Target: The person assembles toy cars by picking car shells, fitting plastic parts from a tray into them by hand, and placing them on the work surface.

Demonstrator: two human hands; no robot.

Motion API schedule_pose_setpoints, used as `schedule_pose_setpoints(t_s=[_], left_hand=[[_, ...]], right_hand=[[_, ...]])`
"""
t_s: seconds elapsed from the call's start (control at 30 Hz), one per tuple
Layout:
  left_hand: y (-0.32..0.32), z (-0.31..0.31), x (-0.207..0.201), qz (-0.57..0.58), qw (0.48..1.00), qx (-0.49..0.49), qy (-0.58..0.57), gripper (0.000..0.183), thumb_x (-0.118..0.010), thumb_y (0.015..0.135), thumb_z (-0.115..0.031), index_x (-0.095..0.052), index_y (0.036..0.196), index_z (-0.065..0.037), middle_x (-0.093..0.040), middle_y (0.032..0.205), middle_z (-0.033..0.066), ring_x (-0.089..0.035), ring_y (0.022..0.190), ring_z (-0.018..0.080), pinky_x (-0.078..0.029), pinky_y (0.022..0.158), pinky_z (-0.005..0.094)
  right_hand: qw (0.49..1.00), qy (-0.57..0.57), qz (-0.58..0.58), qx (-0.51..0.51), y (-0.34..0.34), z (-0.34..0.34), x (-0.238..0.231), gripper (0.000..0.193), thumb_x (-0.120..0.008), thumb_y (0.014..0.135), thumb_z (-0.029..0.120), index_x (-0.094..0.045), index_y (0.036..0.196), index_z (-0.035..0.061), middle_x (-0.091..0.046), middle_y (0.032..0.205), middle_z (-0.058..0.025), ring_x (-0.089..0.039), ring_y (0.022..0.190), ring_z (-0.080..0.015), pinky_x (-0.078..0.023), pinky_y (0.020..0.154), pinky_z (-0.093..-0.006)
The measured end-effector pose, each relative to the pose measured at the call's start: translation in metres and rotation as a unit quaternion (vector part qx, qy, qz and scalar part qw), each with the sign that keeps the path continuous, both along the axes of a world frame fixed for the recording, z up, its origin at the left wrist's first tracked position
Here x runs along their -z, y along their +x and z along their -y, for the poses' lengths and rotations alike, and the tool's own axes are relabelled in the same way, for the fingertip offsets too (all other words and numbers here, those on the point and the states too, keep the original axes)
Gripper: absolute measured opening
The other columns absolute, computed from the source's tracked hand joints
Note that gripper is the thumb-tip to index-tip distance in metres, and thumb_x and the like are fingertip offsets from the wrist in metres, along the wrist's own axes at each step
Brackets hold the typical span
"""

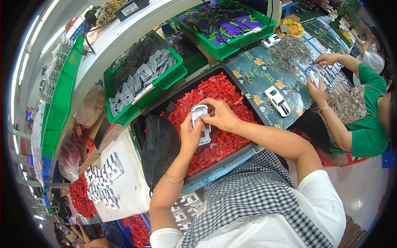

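A white toy car body shell (200, 110) is held up over a black tray (244, 82) heaped with small red plastic parts (219, 89). My left hand (191, 135) is closed round the shell's near left side. Against its right side, the thumb and fingers of my right hand (221, 113) are pressed. The shell's hollow underside seems to face up; whether a small part sits between my right fingertips is hidden. Below the hands, the shell's lower end (204, 137) shows past the fingers. A black mesh bag (160, 142) lies over the tray's left edge, beside my left forearm.
Green crates of grey parts (144, 74) and purple and green parts (231, 25) stand beyond the tray. White car shells (103, 177) sit on a board at left. At right, a co-worker in green (351, 107) handles white parts near a toy car (277, 100) and a metal pin pile (292, 51).
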State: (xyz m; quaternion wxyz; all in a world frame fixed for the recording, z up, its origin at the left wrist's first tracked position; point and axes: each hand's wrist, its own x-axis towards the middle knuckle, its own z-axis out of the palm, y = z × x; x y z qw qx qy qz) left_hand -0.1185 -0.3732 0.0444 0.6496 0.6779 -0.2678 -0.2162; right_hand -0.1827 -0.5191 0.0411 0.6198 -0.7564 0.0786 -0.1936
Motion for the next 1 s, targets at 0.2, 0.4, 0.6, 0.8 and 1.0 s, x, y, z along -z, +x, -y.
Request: schedule_pose_setpoints(t_s=[0.2, 0.4, 0.6, 0.8, 1.0], left_hand=[[0.003, -0.004, 0.005, 0.034, 0.998, 0.015, 0.055, 0.022, -0.050, 0.100, -0.009, -0.060, 0.117, 0.000, -0.068, 0.096, 0.0051, -0.065, 0.079, 0.0088, -0.055, 0.068, 0.0245], [0.000, -0.003, -0.003, 0.017, 0.999, 0.010, 0.050, 0.022, -0.050, 0.102, -0.012, -0.060, 0.118, -0.001, -0.068, 0.096, 0.0049, -0.066, 0.079, 0.0092, -0.056, 0.064, 0.0253], [-0.002, -0.003, -0.005, 0.016, 1.000, -0.005, 0.011, 0.021, -0.051, 0.101, -0.011, -0.061, 0.115, 0.001, -0.068, 0.089, 0.0048, -0.062, 0.073, 0.0078, -0.051, 0.064, 0.0253], [0.003, -0.007, -0.002, 0.028, 0.999, 0.019, 0.025, 0.022, -0.053, 0.102, -0.014, -0.061, 0.117, 0.000, -0.068, 0.096, 0.0040, -0.062, 0.081, 0.0072, -0.053, 0.070, 0.0247], [0.003, -0.006, 0.001, 0.036, 0.998, 0.004, 0.055, 0.020, -0.053, 0.099, -0.010, -0.063, 0.113, 0.000, -0.068, 0.095, 0.0039, -0.062, 0.080, 0.0076, -0.053, 0.070, 0.0254]], right_hand=[[1.000, -0.024, 0.002, 0.011, -0.001, -0.004, 0.000, 0.042, -0.072, 0.076, 0.016, -0.063, 0.114, -0.0009, -0.069, 0.100, -0.0163, -0.069, 0.092, -0.0270, -0.054, 0.081, -0.0373], [0.998, -0.063, 0.020, 0.019, 0.001, -0.003, 0.000, 0.040, -0.069, 0.081, 0.008, -0.060, 0.118, -0.0030, -0.069, 0.098, -0.0130, -0.069, 0.081, -0.0164, -0.058, 0.071, -0.0313], [0.999, 0.031, 0.024, -0.013, 0.001, -0.003, -0.001, 0.039, -0.068, 0.079, 0.012, -0.064, 0.115, -0.0011, -0.070, 0.102, -0.0150, -0.070, 0.092, -0.0235, -0.055, 0.082, -0.0356], [0.999, 0.019, -0.001, -0.031, -0.001, -0.001, -0.006, 0.038, -0.067, 0.083, 0.004, -0.060, 0.119, -0.0059, -0.069, 0.099, -0.0120, -0.068, 0.089, -0.0152, -0.058, 0.077, -0.0302], [0.999, -0.032, 0.011, -0.010, 0.002, -0.003, 0.002, 0.037, -0.070, 0.082, 0.005, -0.060, 0.116, -0.0055, -0.069, 0.099, -0.0127, -0.068, 0.089, -0.0157, -0.058, 0.077, -0.0315]])
